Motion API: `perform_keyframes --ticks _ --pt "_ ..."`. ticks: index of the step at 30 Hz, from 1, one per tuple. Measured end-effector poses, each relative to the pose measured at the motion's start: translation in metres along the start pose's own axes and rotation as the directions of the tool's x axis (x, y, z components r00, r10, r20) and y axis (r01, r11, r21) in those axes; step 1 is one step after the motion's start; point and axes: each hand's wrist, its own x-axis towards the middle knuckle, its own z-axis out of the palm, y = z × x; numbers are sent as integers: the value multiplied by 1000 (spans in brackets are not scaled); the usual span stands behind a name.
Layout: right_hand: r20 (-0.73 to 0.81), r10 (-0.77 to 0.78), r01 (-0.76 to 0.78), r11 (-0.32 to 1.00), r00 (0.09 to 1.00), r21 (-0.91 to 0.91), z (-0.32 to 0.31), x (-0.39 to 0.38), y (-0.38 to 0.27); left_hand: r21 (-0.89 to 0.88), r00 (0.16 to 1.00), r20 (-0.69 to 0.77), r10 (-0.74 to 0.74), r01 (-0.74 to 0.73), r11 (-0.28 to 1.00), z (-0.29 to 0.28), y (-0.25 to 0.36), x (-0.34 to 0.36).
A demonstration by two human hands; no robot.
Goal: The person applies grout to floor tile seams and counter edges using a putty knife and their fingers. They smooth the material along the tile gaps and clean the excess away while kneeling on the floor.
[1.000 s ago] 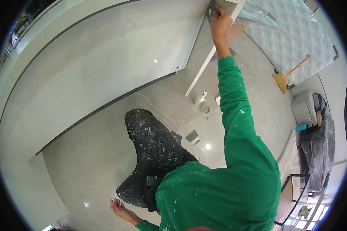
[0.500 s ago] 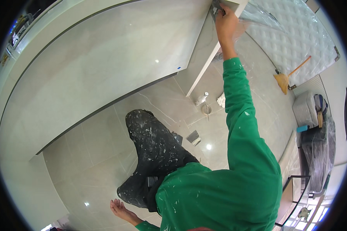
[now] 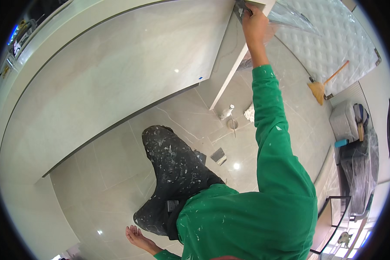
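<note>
- Sleeve (image 3: 268, 121) of green cloth covers the right arm, which reaches far forward from the body, with the elbow lightly bent and the wrist almost straight.
- The right hand (image 3: 255, 27) has its back turned to the camera; thumb and fingers are pinching a flat grey scraper (image 3: 239, 9), whose blade points forward and to the left of this hand.
- The scraper is at the upper end of a pale upright board (image 3: 230, 56); whether its edge touches the surface, I cannot tell.
- The left hand (image 3: 136, 236) is low, beside the black trousers (image 3: 173, 160), with palm upward, fingers a little curled and loosely parted.
- To the left of the right hand stretches a wide pale panel (image 3: 117, 78). On it, nearer to the body than this hand, is a small blue sticker (image 3: 200, 78); any writing there is too small to read.
- To the right of the right hand stands a quilted white mattress (image 3: 329, 39) in clear plastic, with a broom (image 3: 317, 92) near it.
- On the floor, between the right hand and the body, are a white bottle (image 3: 226, 112), a cup (image 3: 232, 125) with a thin stick, and a square metal plate (image 3: 219, 156).
</note>
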Motion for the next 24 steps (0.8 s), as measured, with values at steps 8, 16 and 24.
perform_keyframes --ticks 8,16,24 --pt "-33 -33 30 995 999 -96 -20 -1 -20 -4 1000 -16 4 -4 1000 -2 -5 -1" --pt "28 118 -117 992 993 -44 1 -12 -3 -9 1000 8 -7 7 1000 -1 -5 2" --pt "344 182 -131 978 921 -165 28 -71 49 -14 1000 5 -16 16 1000 -1 -7 -1"
